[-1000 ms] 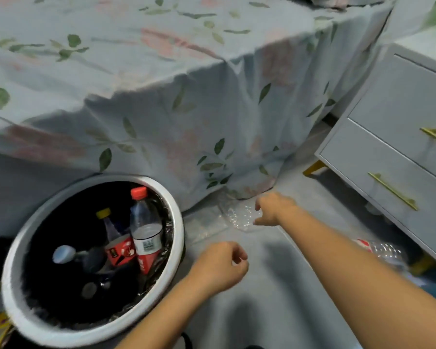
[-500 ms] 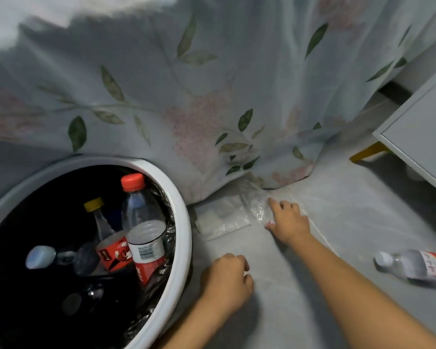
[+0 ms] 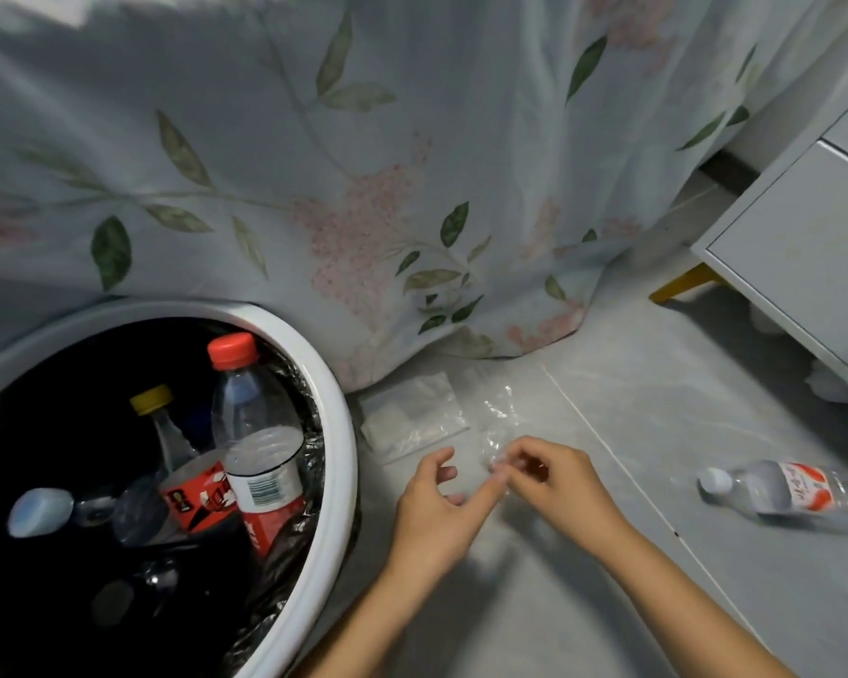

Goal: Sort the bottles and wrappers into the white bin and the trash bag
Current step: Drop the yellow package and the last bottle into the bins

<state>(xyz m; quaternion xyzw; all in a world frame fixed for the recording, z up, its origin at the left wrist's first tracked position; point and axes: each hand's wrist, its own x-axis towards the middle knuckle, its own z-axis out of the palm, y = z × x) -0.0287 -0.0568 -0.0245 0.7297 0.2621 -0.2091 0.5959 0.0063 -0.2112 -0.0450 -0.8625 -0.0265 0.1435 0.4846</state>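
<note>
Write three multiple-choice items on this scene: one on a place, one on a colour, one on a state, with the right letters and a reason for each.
1. Where does the white-capped bottle lie?
A. in the white bin
B. on the floor by the cabinet
C. on the bed

2. What colour is the cap of the tallest bottle in the white bin?
A. red
B. green
C. black

3. What is the right hand doing?
A. resting flat on the floor
B. pinching the clear wrapper
C. gripping a bottle

Answers: B, it lies on its side on the tiles; A, its red cap stands highest; B, fingertips close on the film.
</note>
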